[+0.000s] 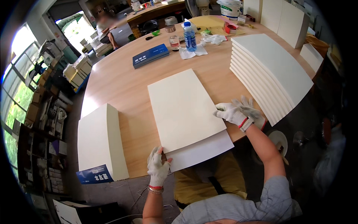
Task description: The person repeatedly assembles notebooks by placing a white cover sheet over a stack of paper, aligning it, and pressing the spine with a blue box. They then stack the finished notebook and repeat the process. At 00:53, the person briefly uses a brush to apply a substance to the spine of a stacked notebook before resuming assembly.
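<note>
Cream rectangular paper block overlies white paper sheet, edges not yet flush; white-gloved left hand and right hand, grips open, flank it.

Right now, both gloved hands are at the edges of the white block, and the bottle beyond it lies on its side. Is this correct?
Not quite: the head view shows the bottle standing upright beyond the white block. The gloved left hand and right hand are at the block's edges.

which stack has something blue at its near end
The left stack: a blue card shows at its near end, while the middle stack and right stack have none.
</note>
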The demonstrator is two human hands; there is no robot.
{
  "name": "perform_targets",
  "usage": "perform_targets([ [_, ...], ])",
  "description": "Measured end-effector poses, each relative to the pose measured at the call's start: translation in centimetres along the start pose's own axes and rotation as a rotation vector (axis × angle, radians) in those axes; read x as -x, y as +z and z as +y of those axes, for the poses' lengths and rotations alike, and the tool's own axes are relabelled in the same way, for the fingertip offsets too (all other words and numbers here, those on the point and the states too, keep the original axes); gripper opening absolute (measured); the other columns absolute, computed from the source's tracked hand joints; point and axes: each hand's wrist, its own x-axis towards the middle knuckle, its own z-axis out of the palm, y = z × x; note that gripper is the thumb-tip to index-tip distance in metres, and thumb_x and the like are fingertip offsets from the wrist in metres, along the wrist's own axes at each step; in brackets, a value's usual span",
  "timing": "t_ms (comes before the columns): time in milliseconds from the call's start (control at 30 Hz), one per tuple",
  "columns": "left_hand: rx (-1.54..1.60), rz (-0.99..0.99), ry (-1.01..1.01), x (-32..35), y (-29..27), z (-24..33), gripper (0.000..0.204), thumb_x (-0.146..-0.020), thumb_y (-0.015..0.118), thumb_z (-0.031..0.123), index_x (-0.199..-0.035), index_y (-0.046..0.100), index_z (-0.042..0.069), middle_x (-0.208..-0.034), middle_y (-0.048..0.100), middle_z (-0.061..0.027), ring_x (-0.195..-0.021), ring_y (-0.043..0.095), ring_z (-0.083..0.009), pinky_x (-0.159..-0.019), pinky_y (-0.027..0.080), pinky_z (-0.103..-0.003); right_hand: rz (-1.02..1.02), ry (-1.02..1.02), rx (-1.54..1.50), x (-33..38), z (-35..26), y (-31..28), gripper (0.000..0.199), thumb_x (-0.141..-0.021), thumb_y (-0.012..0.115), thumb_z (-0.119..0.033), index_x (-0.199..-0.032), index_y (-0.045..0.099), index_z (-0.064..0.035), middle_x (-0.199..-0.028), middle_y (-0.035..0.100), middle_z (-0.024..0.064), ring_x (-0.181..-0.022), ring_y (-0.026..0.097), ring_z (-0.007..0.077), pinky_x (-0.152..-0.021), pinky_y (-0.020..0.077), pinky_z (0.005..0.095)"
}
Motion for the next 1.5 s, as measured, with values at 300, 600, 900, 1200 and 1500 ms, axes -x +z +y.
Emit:
perform_targets([
  [300,0.033,-0.001,-0.026,0.2,0.0,0.0,0.058,-0.066,0.079,0.009,-0.120,0.058,0.004,-0.123,0.059,-0.0190,-0.120,0.052,-0.0344,-0.101,0.039,-0.042,-0.034,0.052,0.145,-0.1,-1.8,-0.3,0.037,-0.086,0.065,-0.036,-0.101,0.064,-0.0027,-0.083,0.067,0.0090,-0.074,0.061,0.0196,-0.069,0.0464,0.0329],
  [600,-0.015,-0.019,0.054,0.0,0.0,-0.4,0.060,-0.066,0.079,0.011,-0.121,0.056,0.003,-0.123,0.058,-0.0203,-0.119,0.052,-0.0361,-0.099,0.040,-0.043,-0.008,0.115,0.245,0.6,-2.8,-0.3,0.037,-0.083,0.067,-0.038,-0.095,0.062,-0.0033,-0.074,0.061,0.0102,-0.067,0.056,0.0228,-0.064,0.0439,0.0361],
  [900,-0.233,-0.298,0.470,-2.6,-2.8,5.0,0.097,-0.055,0.086,0.038,-0.133,0.039,0.006,-0.138,0.040,-0.0231,-0.110,0.054,-0.0405,-0.091,0.047,-0.048,-0.032,-0.502,0.187,4.2,-4.0,0.3,0.030,-0.089,0.063,-0.031,-0.093,0.067,-0.0025,-0.092,0.067,0.0137,-0.089,0.063,0.0296,-0.080,0.0501,0.0367],
  [1200,-0.383,-0.379,0.530,-3.7,-3.2,6.5,0.069,-0.067,0.078,0.022,-0.128,0.050,0.007,-0.135,0.046,-0.0184,-0.110,0.055,-0.0347,-0.089,0.049,-0.044,0.100,0.143,0.838,8.2,-9.6,-4.4,0.076,-0.075,0.047,-0.077,-0.109,0.069,-0.0127,-0.125,0.059,0.0083,-0.127,0.038,0.0389,-0.102,0.0272,0.0542],
  [1500,-0.030,-0.396,-0.309,-9.0,-1.8,3.7,0.023,-0.072,0.077,0.024,-0.086,0.072,0.005,-0.067,0.065,-0.0073,-0.059,0.060,-0.0181,-0.062,0.046,-0.032,-0.015,-0.094,0.269,3.6,-2.3,1.8,0.038,-0.075,0.071,-0.042,-0.089,0.069,-0.0072,-0.091,0.067,0.0146,-0.087,0.063,0.0333,-0.076,0.0474,0.0424],
])
